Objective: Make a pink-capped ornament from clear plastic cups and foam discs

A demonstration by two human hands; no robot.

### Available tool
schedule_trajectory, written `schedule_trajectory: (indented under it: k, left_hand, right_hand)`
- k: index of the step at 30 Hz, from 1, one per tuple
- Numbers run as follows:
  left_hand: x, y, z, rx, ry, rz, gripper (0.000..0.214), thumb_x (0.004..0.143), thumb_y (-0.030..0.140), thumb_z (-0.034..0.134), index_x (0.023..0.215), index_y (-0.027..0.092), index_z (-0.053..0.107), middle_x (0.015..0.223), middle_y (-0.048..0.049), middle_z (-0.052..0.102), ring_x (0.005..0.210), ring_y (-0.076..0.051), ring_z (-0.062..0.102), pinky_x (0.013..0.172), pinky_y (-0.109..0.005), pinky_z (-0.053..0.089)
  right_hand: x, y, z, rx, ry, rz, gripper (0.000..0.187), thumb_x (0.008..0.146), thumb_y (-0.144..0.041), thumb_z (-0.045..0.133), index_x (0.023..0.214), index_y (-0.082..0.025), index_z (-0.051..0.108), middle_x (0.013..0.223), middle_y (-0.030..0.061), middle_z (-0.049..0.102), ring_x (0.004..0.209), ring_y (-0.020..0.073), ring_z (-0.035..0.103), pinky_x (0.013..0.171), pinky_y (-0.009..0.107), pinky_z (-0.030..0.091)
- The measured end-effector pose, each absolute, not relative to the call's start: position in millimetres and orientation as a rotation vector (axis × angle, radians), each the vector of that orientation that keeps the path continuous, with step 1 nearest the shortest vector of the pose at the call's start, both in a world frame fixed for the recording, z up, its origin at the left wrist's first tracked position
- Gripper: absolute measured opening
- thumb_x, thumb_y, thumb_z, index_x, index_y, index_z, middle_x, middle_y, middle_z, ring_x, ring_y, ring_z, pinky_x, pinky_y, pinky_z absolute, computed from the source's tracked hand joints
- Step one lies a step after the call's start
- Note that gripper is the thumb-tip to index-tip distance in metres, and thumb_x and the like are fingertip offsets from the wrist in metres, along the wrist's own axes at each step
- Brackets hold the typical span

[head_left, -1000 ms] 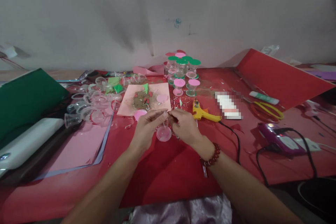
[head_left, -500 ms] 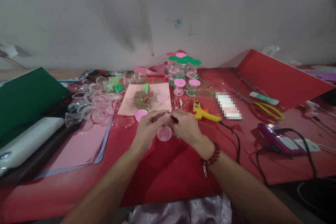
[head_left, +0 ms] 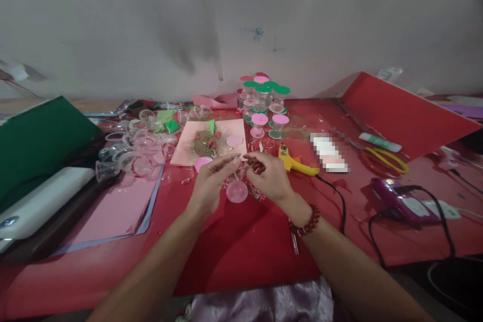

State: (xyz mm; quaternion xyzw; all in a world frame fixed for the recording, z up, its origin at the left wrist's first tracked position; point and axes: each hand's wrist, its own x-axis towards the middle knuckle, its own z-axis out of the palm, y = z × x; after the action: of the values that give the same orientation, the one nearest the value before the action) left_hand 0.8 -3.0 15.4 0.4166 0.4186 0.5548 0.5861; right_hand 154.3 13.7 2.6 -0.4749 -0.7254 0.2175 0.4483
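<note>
My left hand (head_left: 212, 181) and my right hand (head_left: 269, 177) meet at their fingertips above a small clear cup with a pink round base (head_left: 237, 191). Both hands pinch the top of this cup, and the right fingers also press on a small dark red bit. Just behind them lies a pink sheet (head_left: 209, 143) with a brown sand pile, red bits and a pink disc on it. A red bead bracelet (head_left: 306, 221) is on my right wrist.
Finished cups with pink and green lids (head_left: 264, 103) stand at the back. Loose clear cups (head_left: 130, 148) lie left. A yellow glue gun (head_left: 292, 161), yellow scissors (head_left: 385, 158), a purple tool (head_left: 400, 201) with black cords, a green board (head_left: 35, 143) and pink paper (head_left: 113, 211) surround the hands.
Both hands have risen slightly and shifted a little away from me, still pinching the cup; the right fingers now show a dark red bit.
</note>
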Motion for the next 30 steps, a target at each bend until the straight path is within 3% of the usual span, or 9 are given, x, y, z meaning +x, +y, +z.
schedule_trajectory:
  k: [4, 11, 18, 25, 30]
  left_hand:
    - [0.1, -2.3, 12.2, 0.988, 0.950, 1.295, 0.026, 0.073, 0.030, 0.078, 0.096, 0.019, 0.077, 0.080, -0.0034, 0.072, 0.068, -0.012, 0.061, 0.068, -0.025, 0.046]
    - [0.2, -4.0, 13.4, 1.010, 0.941, 1.271, 0.025, 0.074, 0.030, 0.078, 0.095, 0.019, 0.077, 0.078, -0.0018, 0.071, 0.067, -0.011, 0.062, 0.067, -0.023, 0.046]
    - [3.6, -4.4, 15.7, 0.996, 0.931, 1.262, 0.030, 0.068, 0.029, 0.082, 0.095, 0.018, 0.077, 0.094, -0.0059, 0.075, 0.074, -0.012, 0.062, 0.071, -0.024, 0.048]
    - [3.8, -4.6, 16.1, 0.999, 0.955, 1.296, 0.034, 0.066, 0.030, 0.082, 0.097, 0.017, 0.075, 0.091, -0.0054, 0.072, 0.075, -0.013, 0.062, 0.071, -0.025, 0.048]
    - [6.4, -5.7, 16.3, 1.031, 0.948, 1.316, 0.028, 0.064, 0.029, 0.083, 0.087, 0.016, 0.074, 0.088, -0.0047, 0.070, 0.075, -0.014, 0.061, 0.070, -0.026, 0.048]
  right_hand:
    - [152.4, 10.7, 3.9, -1.152, -1.913, 0.414, 0.018, 0.084, -0.017, 0.055, 0.085, -0.018, 0.073, 0.083, 0.0055, 0.075, 0.073, 0.0157, 0.066, 0.071, 0.025, 0.047]
    - [154.0, 11.6, 0.7, -1.181, -1.930, 0.372, 0.019, 0.083, -0.014, 0.056, 0.072, -0.019, 0.070, 0.071, 0.0020, 0.072, 0.064, 0.0135, 0.062, 0.064, 0.023, 0.043]
    - [156.4, 12.4, -1.2, -1.179, -1.904, 0.334, 0.013, 0.079, -0.012, 0.060, 0.070, -0.019, 0.067, 0.068, 0.0015, 0.068, 0.064, 0.0141, 0.060, 0.062, 0.024, 0.042]
    - [158.0, 11.3, 1.9, -1.230, -2.007, 0.241, 0.014, 0.084, -0.014, 0.057, 0.082, -0.020, 0.069, 0.081, 0.0037, 0.072, 0.073, 0.0166, 0.063, 0.067, 0.026, 0.042]
    - [157.3, 10.1, 2.6, -1.327, -2.061, 0.131, 0.008, 0.083, -0.016, 0.060, 0.083, -0.018, 0.068, 0.081, 0.0048, 0.071, 0.073, 0.0174, 0.063, 0.064, 0.026, 0.040]
